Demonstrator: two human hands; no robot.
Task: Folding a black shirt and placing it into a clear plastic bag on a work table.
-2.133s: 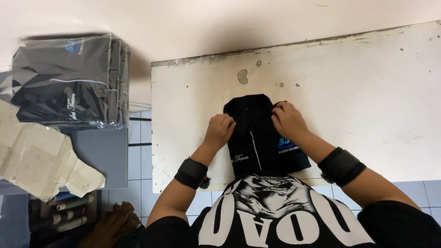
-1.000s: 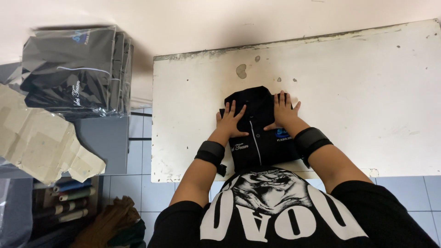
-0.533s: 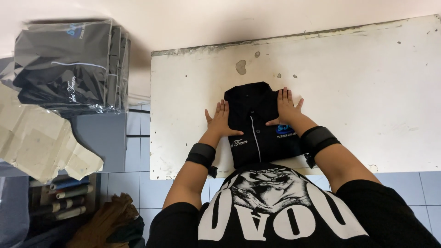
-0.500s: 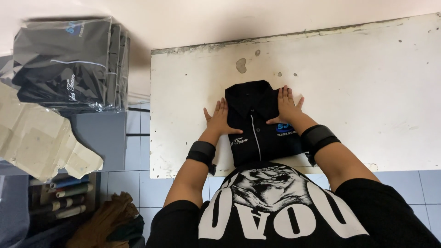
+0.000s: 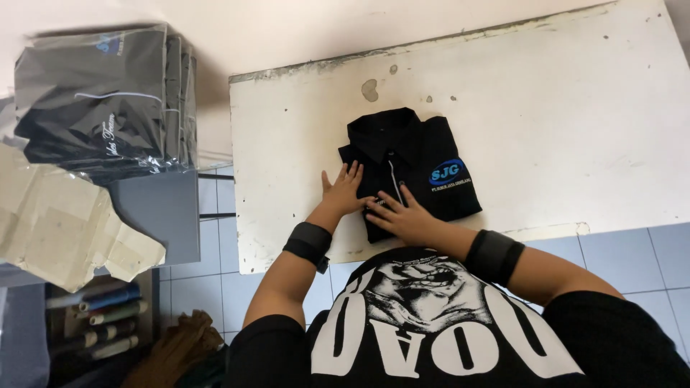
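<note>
Fingers (image 5: 350, 179) spread on folded black shirt (image 5: 420, 162), collar pointing away.

Stack of clear plastic-bagged black garments (image 5: 108, 100) at upper left, blue oval chest badge (image 5: 447, 172) on folded shirt

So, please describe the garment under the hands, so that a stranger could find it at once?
Look at the worn white table. Near its front edge lies a folded black shirt, collar away from the person, with the left hand and right hand on its near end. Unlike the bagged dark garments stacked at the left, it is unwrapped, with a blue oval chest emblem.
</note>
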